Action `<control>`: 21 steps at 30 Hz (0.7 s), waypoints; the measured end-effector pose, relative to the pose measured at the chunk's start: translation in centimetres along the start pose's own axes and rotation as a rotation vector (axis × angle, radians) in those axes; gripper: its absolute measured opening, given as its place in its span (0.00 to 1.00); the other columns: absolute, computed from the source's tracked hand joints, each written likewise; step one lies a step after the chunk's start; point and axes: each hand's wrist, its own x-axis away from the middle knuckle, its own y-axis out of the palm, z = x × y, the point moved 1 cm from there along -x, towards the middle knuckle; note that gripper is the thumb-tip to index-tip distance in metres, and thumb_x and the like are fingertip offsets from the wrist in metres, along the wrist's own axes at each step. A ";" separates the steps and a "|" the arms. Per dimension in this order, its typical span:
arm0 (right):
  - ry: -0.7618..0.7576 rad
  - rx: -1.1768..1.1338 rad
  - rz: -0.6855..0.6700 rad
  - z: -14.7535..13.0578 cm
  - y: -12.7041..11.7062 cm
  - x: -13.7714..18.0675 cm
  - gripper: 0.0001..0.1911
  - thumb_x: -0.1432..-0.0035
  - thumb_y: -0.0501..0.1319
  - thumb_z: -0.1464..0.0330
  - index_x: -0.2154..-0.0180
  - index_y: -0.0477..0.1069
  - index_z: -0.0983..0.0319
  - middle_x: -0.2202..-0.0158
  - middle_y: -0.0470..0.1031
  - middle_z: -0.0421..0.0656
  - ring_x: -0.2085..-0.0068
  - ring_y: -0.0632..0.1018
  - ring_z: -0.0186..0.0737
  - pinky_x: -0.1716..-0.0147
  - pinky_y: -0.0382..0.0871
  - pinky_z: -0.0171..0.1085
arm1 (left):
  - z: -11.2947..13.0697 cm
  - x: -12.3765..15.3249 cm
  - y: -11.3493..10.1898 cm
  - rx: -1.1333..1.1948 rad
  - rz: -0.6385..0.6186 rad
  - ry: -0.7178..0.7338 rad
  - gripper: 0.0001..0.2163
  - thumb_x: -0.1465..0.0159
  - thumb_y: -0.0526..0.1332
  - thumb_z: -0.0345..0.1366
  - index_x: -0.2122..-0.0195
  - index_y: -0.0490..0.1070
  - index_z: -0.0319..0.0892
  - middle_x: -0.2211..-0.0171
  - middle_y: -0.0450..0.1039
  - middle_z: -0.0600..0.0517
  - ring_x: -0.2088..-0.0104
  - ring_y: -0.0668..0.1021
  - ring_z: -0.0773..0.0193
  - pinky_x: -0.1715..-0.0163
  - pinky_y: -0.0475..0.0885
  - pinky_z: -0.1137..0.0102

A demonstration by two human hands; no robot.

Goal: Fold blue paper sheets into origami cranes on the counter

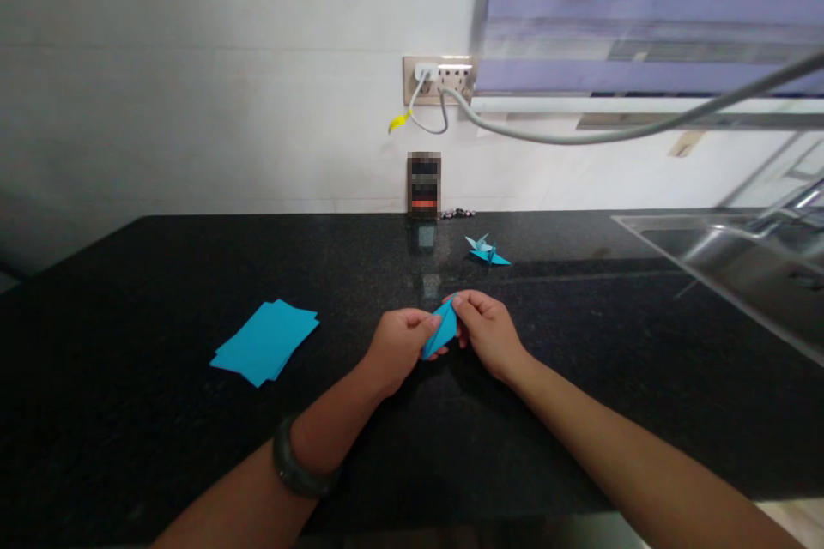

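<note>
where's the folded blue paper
Below and just right of the head view's centre, the folded blue paper is held between the left hand and right hand.

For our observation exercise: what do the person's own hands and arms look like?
The left hand and right hand are ungloved; no rings can be made out. No sleeves show. A thick, dark, rounded band, perhaps a bangle, circles the left forearm; nothing worn shows on the right forearm.

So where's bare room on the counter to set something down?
Bare counter lies between the paper stack and the left hand, and between the right hand and the sink. Crowded: around the folded paper both hands hold, and by the cranes.
</note>
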 end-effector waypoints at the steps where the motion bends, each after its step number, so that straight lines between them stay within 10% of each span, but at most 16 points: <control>1: 0.000 0.005 0.004 0.0 0.0 0.0 0.13 0.48 0.56 0.60 0.72 0.70 0.64 0.86 0.62 0.34 0.85 0.63 0.28 0.87 0.57 0.28 | 0.1 0.0 0.0 -0.013 -0.002 0.020 0.09 0.44 0.59 0.36 0.75 0.73 0.35 0.83 0.72 0.51 0.83 0.70 0.71 0.82 0.64 0.77; 21: 0.034 -0.082 -0.027 -0.5 0.4 0.5 0.13 0.56 0.64 0.60 0.78 0.68 0.64 0.86 0.64 0.34 0.84 0.61 0.26 0.86 0.53 0.28 | -0.1 0.1 0.0 -0.180 0.050 0.160 0.08 0.46 0.60 0.36 0.77 0.74 0.38 0.83 0.72 0.53 0.81 0.72 0.67 0.80 0.64 0.75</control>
